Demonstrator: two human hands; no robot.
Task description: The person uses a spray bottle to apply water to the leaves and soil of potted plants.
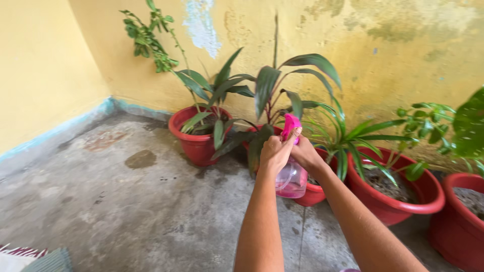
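Observation:
A clear spray bottle (291, 180) with a pink trigger head (291, 124) is held out in front of me with both hands. My left hand (274, 152) wraps its fingers around the pink head from the left. My right hand (306, 153) grips the neck from the right. The bottle hangs over the rim of a red pot (311, 194) whose plant has dark broad leaves (265, 88).
Several red plastic pots with green plants stand in a row along a stained yellow wall: one at the left (195, 142), one at the right (398, 201), one at the far right edge (456, 231). The floor (126, 201) is grey concrete. A striped mat (30, 257) lies bottom left.

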